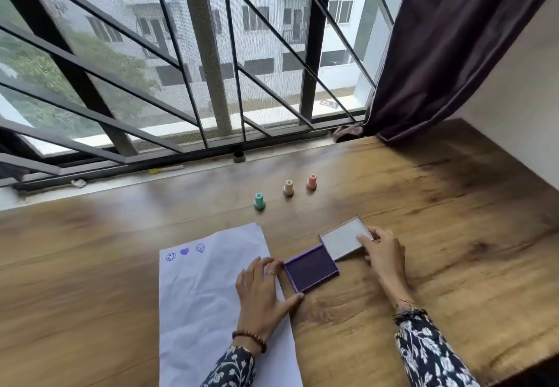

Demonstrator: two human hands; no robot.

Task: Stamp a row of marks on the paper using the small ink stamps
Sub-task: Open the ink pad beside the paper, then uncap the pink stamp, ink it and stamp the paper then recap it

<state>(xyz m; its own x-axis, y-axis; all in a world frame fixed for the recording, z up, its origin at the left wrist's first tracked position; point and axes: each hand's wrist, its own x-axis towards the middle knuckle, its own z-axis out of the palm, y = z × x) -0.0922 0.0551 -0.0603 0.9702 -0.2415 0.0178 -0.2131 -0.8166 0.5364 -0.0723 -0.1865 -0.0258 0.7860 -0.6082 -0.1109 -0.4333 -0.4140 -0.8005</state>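
Note:
A white sheet of paper [199,290] lies on the wooden desk, with three purple marks [185,252] in a row near its top edge. Right of it sits an open purple ink pad [311,268], its grey-lined lid [344,240] tilted up behind. My left hand [261,290] lies flat on the paper's right edge, fingers touching the pad's left side. My right hand [382,253] grips the lid's right edge. Three small stamps stand beyond: green [259,201], beige [288,188], pink [312,181].
The wooden desk [438,235] runs up to a window with dark metal bars [181,84]. A dark curtain [453,53] hangs at the right, touching the desk's far corner. A small dark cap [238,155] sits on the sill.

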